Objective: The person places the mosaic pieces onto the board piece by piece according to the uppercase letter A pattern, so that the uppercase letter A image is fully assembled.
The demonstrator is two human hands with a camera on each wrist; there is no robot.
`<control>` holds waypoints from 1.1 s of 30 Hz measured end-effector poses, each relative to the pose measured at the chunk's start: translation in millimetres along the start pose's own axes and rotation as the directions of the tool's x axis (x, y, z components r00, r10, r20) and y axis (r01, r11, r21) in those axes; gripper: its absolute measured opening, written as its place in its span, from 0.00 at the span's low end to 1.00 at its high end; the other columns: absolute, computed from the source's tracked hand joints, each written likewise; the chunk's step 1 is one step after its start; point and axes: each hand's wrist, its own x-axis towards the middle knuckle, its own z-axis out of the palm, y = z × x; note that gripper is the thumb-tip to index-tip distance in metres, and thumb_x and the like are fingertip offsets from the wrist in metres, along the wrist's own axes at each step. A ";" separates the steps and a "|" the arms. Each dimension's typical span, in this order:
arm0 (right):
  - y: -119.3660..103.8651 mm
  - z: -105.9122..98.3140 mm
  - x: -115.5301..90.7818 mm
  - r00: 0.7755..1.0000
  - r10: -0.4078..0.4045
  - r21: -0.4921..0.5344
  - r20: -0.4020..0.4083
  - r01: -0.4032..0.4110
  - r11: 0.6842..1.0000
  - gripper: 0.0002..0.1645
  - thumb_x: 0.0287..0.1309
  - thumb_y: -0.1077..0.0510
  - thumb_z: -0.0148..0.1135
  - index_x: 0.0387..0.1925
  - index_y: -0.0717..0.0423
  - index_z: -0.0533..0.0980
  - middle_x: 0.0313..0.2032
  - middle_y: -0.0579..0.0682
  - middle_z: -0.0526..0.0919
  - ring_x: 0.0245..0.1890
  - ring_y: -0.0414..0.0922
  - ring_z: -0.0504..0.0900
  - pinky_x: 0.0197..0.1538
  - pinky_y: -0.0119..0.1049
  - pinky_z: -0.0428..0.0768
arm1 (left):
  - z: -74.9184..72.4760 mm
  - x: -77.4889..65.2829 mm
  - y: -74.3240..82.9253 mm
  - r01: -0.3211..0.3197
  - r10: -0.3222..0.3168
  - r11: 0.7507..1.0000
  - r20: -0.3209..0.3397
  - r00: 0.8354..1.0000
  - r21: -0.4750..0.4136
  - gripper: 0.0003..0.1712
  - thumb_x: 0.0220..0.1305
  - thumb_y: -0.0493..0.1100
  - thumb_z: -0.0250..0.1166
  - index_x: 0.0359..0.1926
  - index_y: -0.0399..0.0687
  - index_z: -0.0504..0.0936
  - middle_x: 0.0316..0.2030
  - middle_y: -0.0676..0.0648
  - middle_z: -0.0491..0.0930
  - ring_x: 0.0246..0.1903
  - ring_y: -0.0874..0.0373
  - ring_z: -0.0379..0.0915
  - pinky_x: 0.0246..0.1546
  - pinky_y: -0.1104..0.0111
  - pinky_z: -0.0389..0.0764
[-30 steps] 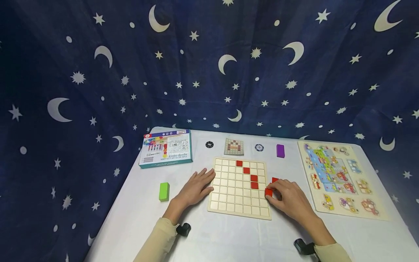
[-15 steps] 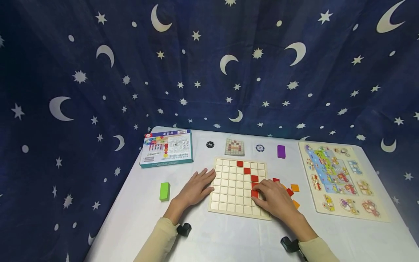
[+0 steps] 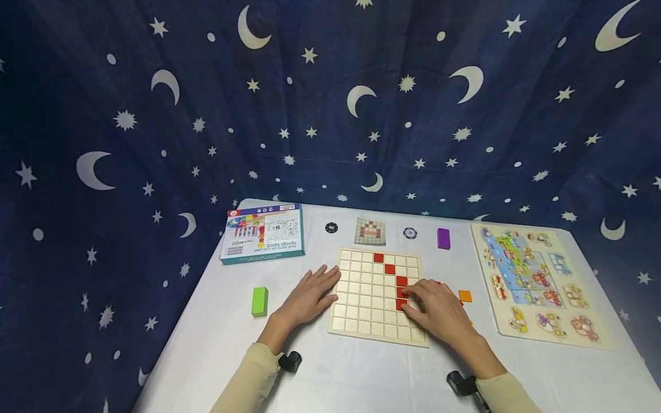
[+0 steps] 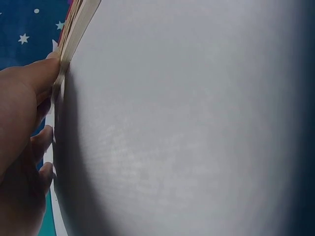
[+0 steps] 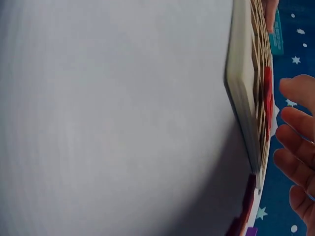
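Observation:
A cream wooden grid board (image 3: 364, 311) lies on the white table, with several red square tiles sitting in its cells in a line that steps down to the right. My left hand (image 3: 306, 298) lies flat, its fingertips and thumb at the board's left edge. Over the right side of the board hovers my right hand (image 3: 439, 310), its thumb and forefinger beside the lowest red tile (image 3: 401, 305). In the right wrist view, its fingers (image 5: 295, 140) are loosely bent and apart from the tiles, with nothing between them. Loose tiles beyond this hand are mostly hidden.
An orange tile (image 3: 465, 296) lies right of the right hand. Behind the board are a pattern card (image 3: 369, 232), a black chip (image 3: 331, 228), a blue-white chip (image 3: 410, 233) and a purple block (image 3: 443, 238). A green block (image 3: 260, 302) and box (image 3: 263, 235) stand left; a picture puzzle (image 3: 560, 338) right.
My right hand carried a red tile leftward from the board's right edge into a cell below the other reds, let go and drew back slightly right. The left hand stayed put.

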 end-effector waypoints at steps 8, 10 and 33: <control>22.6 -16.5 5.4 0.998 0.060 0.009 -0.028 -0.060 0.998 0.20 0.58 0.55 0.78 0.52 0.53 0.87 0.44 0.50 0.89 0.43 0.48 0.83 0.44 0.46 0.76 | 0.0 -0.8 -0.2 0.001 -0.001 1.000 0.000 1.000 0.004 0.37 0.81 0.55 0.59 0.83 0.51 0.63 0.84 0.51 0.60 0.85 0.46 0.51 0.86 0.41 0.51; 29.9 -19.4 6.4 0.997 0.075 0.001 -0.015 -0.075 0.997 0.21 0.58 0.55 0.78 0.53 0.55 0.86 0.46 0.52 0.89 0.46 0.50 0.84 0.46 0.48 0.77 | 0.0 -0.8 -0.4 0.000 0.000 1.000 -0.002 1.000 0.004 0.37 0.81 0.55 0.58 0.83 0.51 0.63 0.84 0.51 0.60 0.85 0.46 0.51 0.86 0.41 0.52; 64.0 -21.4 7.7 0.981 0.134 -0.053 0.142 -0.128 0.990 0.17 0.64 0.57 0.73 0.54 0.53 0.88 0.50 0.58 0.86 0.52 0.59 0.83 0.58 0.59 0.82 | 0.0 0.1 -1.9 0.000 0.000 1.000 0.019 1.000 0.008 0.37 0.81 0.56 0.58 0.83 0.51 0.62 0.84 0.51 0.59 0.86 0.46 0.49 0.86 0.43 0.51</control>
